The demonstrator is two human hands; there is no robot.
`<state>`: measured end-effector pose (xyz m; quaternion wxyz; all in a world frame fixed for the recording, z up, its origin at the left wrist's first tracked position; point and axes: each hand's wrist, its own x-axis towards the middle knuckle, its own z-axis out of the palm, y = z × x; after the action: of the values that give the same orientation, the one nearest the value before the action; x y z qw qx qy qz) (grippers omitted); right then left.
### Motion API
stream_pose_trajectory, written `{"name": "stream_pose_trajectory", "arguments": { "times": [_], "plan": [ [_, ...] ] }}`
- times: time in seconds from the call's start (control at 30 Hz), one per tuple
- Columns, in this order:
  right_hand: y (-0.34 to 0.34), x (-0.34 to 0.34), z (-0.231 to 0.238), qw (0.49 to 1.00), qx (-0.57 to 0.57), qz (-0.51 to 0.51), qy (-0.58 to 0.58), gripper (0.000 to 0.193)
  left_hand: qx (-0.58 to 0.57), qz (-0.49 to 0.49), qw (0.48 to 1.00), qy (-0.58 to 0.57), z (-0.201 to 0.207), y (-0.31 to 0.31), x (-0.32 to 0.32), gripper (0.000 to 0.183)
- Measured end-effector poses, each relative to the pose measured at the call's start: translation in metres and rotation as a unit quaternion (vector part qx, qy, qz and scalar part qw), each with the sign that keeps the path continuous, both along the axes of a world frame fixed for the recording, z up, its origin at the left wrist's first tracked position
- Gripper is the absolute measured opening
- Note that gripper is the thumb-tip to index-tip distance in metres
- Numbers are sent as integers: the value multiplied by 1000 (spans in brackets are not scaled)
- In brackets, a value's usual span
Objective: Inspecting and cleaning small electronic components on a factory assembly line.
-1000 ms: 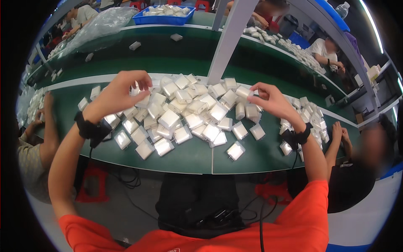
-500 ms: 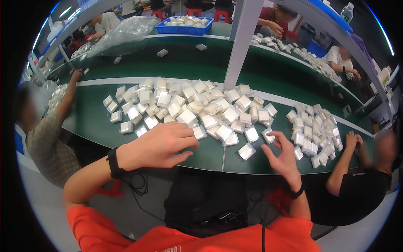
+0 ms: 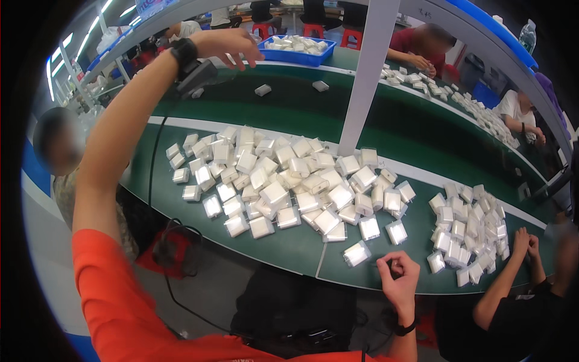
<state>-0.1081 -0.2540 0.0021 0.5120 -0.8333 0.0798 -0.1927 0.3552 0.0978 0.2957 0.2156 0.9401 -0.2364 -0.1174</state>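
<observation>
My left hand (image 3: 228, 47) is raised at the upper left, over the conveyor, with its fingers stretched out and nothing in them. A dark strap and a black device with a cable are on that wrist. My right hand (image 3: 400, 279) rests at the table's near edge, its fingers curled and thumb bent toward them, with nothing visible inside. Just left of it lies a single white charger block (image 3: 357, 253) in clear wrapping. Another wrapped block (image 3: 396, 232) lies beyond it. A large heap of such white blocks (image 3: 274, 193) covers the middle of the green table (image 3: 289, 241).
A second heap of blocks (image 3: 458, 229) lies at the right, beside a co-worker's hands (image 3: 526, 244). Beyond a white rail and post (image 3: 369, 78) runs a green conveyor with a few blocks. A blue tray (image 3: 307, 59) of blocks stands behind. Another person sits at the left.
My left hand has risen from the heap up and away over the conveyor. My right hand has drawn back toward the near edge and its fingers have curled in. The view has shifted.
</observation>
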Motion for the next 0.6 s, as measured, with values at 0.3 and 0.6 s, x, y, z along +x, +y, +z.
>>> {"name": "stream_pose_trajectory", "arguments": {
  "times": [0.3,0.6],
  "plan": [
    [-5,1,2,998,-64,13,-8,17,124,-5,967,-221,-175,-43,172,69],
    [-5,3,4,999,-47,1,1,15,346,-201,909,-119,-234,-52,203,36]
  ]
}}
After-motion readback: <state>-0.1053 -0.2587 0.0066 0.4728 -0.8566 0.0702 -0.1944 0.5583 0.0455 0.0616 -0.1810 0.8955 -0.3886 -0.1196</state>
